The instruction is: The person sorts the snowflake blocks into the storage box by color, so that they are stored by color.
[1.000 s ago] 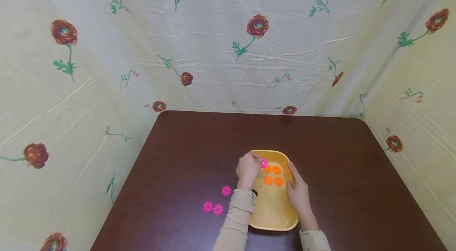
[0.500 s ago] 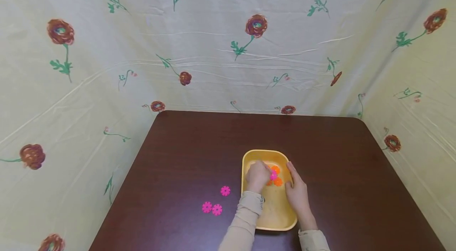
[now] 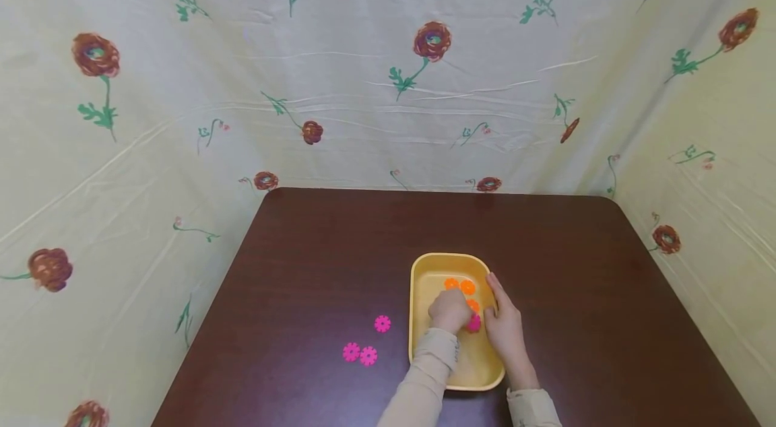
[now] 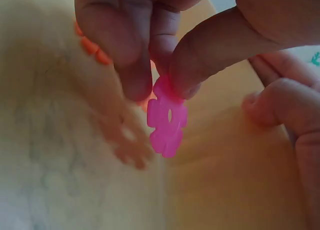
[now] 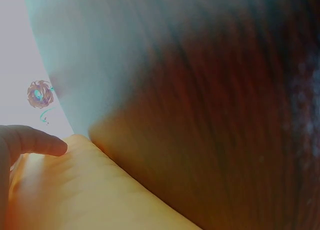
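From the head cam I'm looking down at a dark brown table (image 3: pixel 339 245) with floral cloth (image 3: pixel 364 77) hung on three sides. Three loose pink gear pieces (image 3: pixel 366 346) sit on the table left of the yellow tray (image 3: pixel 424 279), well apart from it. Inside the tray there's a little cluster of orange gear pieces (image 3: pixel 459 286) toward the far end. My left hand (image 3: pixel 450 311) is down in the tray and mostly covers the pink gear piece (image 3: pixel 474 324) it's holding, so only a sliver pokes out on the right. My right hand (image 3: pixel 503 326) rests along the tray's right rim, fingers fairly straight.

Left wrist cam is way better for the grip: thumb and fingers (image 4: pixel 135 55) pinch the pink gear piece (image 4: pixel 167 121) by its top edge, so it hangs upright just over the tray floor. It's flat, translucent pink, notched round the rim, with a small slot in the middle. Orange pieces are blurry behind it, and the right hand's fingers (image 4: pixel 285 110) show at the side.

Right wrist cam is mostly blurred table plus the tray's outer wall (image 5: pixel 100 190), with one fingertip (image 5: pixel 37 140) laid on the rim. No pink piece visible there.
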Tool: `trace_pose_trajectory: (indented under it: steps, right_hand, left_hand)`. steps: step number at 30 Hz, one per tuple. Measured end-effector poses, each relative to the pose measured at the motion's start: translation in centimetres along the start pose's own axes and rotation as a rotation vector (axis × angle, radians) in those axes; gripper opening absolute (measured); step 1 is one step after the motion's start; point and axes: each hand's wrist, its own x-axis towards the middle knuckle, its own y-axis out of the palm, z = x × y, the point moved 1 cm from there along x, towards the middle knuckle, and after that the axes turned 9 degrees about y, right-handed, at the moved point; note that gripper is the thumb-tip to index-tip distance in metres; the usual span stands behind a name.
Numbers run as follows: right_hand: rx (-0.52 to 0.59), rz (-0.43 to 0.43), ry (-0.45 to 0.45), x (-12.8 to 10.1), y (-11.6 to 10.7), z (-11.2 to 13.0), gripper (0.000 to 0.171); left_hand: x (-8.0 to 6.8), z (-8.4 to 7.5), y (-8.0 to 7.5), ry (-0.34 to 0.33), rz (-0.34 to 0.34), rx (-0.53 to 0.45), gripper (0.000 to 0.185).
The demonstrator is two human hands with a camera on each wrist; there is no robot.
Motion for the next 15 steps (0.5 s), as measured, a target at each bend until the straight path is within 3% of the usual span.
trace_pose_trajectory:
  steps: [15]
  right_hand:
    - [0.015,0.029,0.024,0.0,-0.1,-0.1,0.058]
  left_hand:
    - [0.5,0.0,1.3,-0.023,0.003,0.068,0.021]
